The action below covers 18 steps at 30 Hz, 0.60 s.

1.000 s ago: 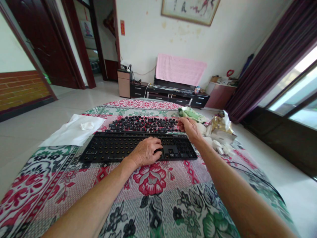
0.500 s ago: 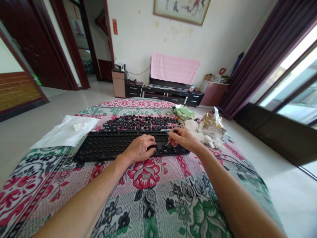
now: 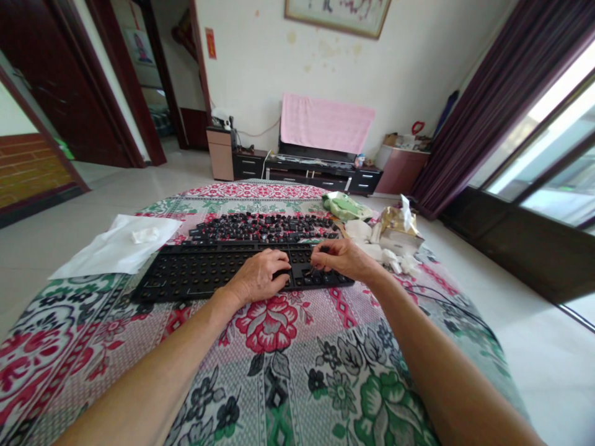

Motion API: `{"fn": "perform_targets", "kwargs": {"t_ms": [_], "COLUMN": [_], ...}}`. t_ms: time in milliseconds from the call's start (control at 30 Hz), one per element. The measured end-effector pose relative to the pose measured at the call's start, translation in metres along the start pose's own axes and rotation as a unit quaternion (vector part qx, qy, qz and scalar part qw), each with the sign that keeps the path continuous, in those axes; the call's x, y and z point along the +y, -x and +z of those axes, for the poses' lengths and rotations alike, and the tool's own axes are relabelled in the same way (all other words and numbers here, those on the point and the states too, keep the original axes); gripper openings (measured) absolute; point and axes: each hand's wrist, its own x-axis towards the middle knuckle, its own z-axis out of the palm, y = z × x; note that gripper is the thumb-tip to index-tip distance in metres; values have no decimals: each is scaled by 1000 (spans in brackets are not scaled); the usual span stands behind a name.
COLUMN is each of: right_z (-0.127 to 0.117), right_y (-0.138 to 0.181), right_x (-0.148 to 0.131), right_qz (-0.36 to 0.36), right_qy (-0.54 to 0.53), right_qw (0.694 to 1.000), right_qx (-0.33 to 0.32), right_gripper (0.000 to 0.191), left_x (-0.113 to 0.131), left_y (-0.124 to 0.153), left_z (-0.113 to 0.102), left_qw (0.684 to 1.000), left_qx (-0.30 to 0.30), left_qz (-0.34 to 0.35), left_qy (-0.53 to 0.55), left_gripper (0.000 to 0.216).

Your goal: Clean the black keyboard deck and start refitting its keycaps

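A black keyboard (image 3: 204, 272) with most of its keycaps off lies flat on the patterned tablecloth. My left hand (image 3: 263, 272) is closed over its middle, thumb by the near edge and fingers curled onto the top. Over the number-pad end, my right hand (image 3: 339, 257) pinches a small screwdriver (image 3: 324, 249) with a dark handle; its thin shaft points down at the keys, the tip hard to make out. A few keycaps sit at the keyboard's right end. Behind the keyboard spreads a heap of loose black keycaps (image 3: 260, 228).
To the left is a white sheet (image 3: 106, 251) with a crumpled tissue (image 3: 145, 235) on it. At the right are a green packet (image 3: 346, 206), a tissue box (image 3: 400, 229) and crumpled tissues (image 3: 400, 261). A black cable (image 3: 446, 302) runs over the table's right side.
My right hand has shifted slightly left, and the screwdriver's shaft looks steeper. The left hand keeps its place on the keyboard. The whole view has moved a little.
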Motion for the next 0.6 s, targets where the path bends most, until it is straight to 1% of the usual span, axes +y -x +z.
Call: {"fn": "perform_targets", "kwargs": {"t_ms": [133,267,433,600], "right_z": [0,0,0,1], "right_y": [0,1,4,5], "right_x": [3,5,1,-1], "right_qz": [-2,-1,-5,-29], "right_qy": [-14,-18,8,35], "right_qw": [1000,1000,999,998], "right_qx": [4,-21,-36,-46], "right_gripper": [22,20,21,22], "left_x": [0,0,-1,-1], "left_y": [0,0,1,0], "left_z": [-1,0,0,0], "left_qw": [1000,1000,1000,1000], "left_qx": [-3,-4,-2,1], "left_qz": [1,3,9,11], "left_qy": [-2,2,4,10], "left_gripper": [22,21,22,22]}}
